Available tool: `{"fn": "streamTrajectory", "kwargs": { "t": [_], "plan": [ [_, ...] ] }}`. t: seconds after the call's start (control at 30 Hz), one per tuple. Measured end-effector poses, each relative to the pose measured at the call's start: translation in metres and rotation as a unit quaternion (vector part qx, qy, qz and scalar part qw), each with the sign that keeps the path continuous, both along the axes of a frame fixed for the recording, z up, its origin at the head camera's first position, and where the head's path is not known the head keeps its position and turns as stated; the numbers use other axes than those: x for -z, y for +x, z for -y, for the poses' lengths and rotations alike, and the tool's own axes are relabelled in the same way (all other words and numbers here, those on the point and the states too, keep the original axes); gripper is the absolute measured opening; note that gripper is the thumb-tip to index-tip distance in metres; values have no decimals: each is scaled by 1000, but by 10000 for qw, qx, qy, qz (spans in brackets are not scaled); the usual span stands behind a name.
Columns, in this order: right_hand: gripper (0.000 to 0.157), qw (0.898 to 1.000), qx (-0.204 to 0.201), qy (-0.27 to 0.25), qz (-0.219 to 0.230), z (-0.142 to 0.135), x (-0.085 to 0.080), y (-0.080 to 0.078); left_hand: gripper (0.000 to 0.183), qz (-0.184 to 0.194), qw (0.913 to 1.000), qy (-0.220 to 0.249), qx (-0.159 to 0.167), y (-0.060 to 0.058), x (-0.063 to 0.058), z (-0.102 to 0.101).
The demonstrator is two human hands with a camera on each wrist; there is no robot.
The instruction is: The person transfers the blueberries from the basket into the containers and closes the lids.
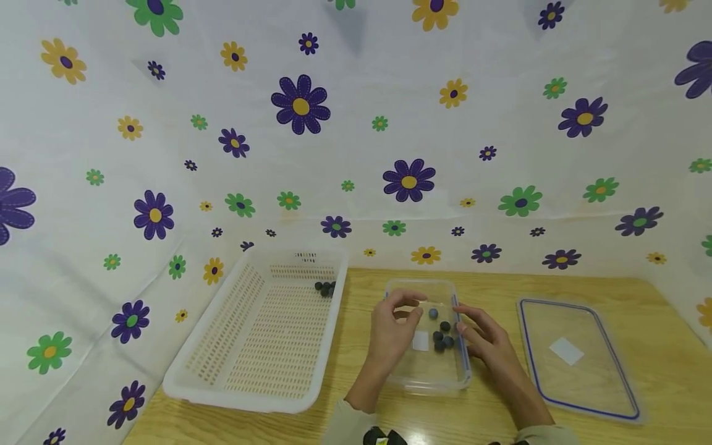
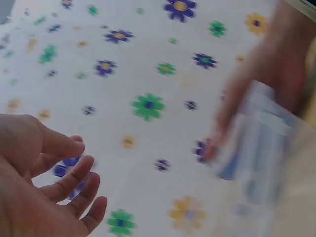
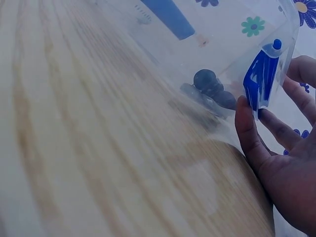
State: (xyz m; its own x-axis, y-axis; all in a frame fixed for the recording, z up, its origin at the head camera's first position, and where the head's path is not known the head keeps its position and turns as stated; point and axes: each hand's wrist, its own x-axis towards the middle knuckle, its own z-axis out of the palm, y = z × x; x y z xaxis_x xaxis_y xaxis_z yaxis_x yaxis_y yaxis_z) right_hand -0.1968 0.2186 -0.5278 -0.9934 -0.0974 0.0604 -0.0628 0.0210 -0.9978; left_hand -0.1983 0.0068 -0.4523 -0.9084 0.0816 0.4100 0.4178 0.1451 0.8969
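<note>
A clear plastic food container with blue-edged side flaps stands on the table, with several blueberries inside. My left hand hovers over the container's left part, fingers loosely bent. In the left wrist view, thumb and fingertips stand apart with nothing seen between them. My right hand is at the container's right side. In the right wrist view, the fingers of that hand pinch a side flap with a blue strip, thumb on one face and fingers on the other.
To the left stands a white slotted basket with several blueberries in its far right corner. A clear lid with a blue seal lies at the right. A flower-printed sheet hangs behind the wooden table.
</note>
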Motion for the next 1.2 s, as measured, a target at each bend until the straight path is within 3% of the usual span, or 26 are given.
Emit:
{"fn": "streamTrajectory", "kwargs": {
  "t": [0.17,0.27,0.43,0.57,0.73,0.93,1.07,1.2],
  "plan": [
    [48,10000,-15,-11,-50,-1,1,1,21,-461,9986,-110,245,21,-52,26],
    [48,9999,-33,-19,-119,0,2,0,23,-546,9971,-215,486,25,-73,48],
    [48,9998,-115,-43,-157,4,3,-2,21,-293,9959,-646,568,16,-99,97],
    [47,9999,-54,-41,-124,4,4,-1,23,2,9952,-887,410,-9,-105,132],
    [47,10000,5,-30,-67,2,4,1,26,560,9933,-1014,48,-52,-84,166],
    [47,9999,-13,-124,13,3,4,0,29,1429,9844,-971,-343,-96,-36,192],
    [47,9999,-3,-171,23,4,3,0,30,1788,9769,-988,-625,-117,-8,202],
    [48,9998,45,-162,76,3,0,1,30,2212,9657,-1111,-783,-129,14,204]
  ]
}}
